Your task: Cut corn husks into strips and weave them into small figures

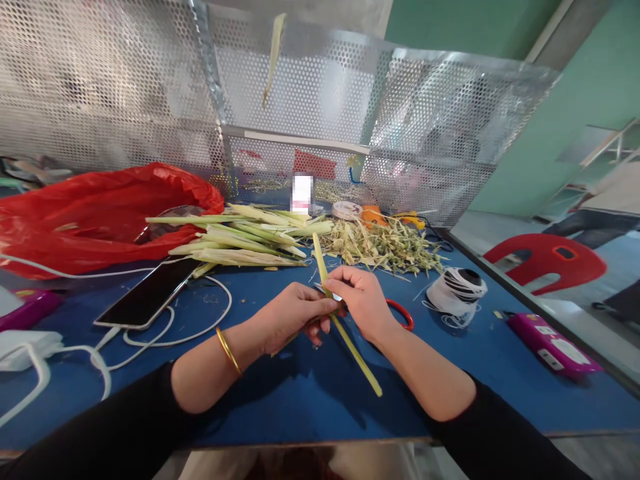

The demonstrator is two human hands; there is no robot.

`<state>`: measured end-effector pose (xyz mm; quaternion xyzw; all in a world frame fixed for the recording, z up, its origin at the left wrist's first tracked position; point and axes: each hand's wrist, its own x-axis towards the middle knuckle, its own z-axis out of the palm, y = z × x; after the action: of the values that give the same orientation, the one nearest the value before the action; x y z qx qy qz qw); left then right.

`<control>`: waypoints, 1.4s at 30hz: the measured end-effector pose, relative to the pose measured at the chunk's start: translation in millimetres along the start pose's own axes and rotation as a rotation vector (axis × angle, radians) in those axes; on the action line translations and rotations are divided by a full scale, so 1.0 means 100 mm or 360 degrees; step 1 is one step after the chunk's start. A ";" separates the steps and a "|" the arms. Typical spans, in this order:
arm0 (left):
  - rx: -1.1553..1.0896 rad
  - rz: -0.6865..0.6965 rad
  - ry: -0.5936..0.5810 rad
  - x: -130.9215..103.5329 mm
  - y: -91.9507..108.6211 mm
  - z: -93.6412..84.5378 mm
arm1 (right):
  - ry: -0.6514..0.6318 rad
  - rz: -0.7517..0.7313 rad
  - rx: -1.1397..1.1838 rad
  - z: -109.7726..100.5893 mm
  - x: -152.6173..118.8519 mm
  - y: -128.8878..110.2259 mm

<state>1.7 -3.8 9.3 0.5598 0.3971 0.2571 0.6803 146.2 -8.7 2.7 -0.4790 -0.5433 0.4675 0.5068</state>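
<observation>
My left hand [298, 313], with a gold bangle at the wrist, is closed around the middle of a narrow yellow-green husk strip [356, 355]. My right hand [364, 301] pinches the same strip just above, its thumb and fingers meeting the left fingertips. The strip slants from upper left to lower right over the blue table. By the right wrist shows a red scissor-like handle loop [403, 313]; a bit of metal is visible between the hands, and the rest is hidden. Beyond the hands lies a pile of long pale husks [245, 241].
Small knotted husk pieces [385, 245] are heaped at the back. A thread spool [457, 293] and purple packet [553, 343] stand right. Left are a red plastic bag [100, 213], a phone [147, 293] and white cables [175, 343]. Perforated metal panels [300, 87] border the back.
</observation>
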 end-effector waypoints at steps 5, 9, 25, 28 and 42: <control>-0.0006 -0.0028 -0.0021 0.01 -0.03 0.03 | 0.0023 -0.0098 -0.0234 0.01 0.02 0.04; -0.0246 -0.0045 0.0178 0.03 -0.03 0.01 | 0.0076 -0.0412 -0.0538 -0.15 0.06 -0.07; -0.0536 0.0483 0.0323 0.10 -0.02 -0.07 | -0.0022 -0.0462 -0.0728 0.12 -0.09 0.10; -0.0569 0.0525 0.0282 0.11 -0.04 -0.07 | -0.0076 -0.0591 -0.0768 0.08 -0.11 0.07; -0.0804 0.0448 0.0401 0.08 0.01 -0.09 | -0.0265 -0.0769 -0.0870 0.07 -0.13 0.02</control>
<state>-1.7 7.9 7.8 0.3864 0.3204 0.5066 0.7010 140.1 -21.4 -0.9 -0.4150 -0.7848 0.2094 0.4098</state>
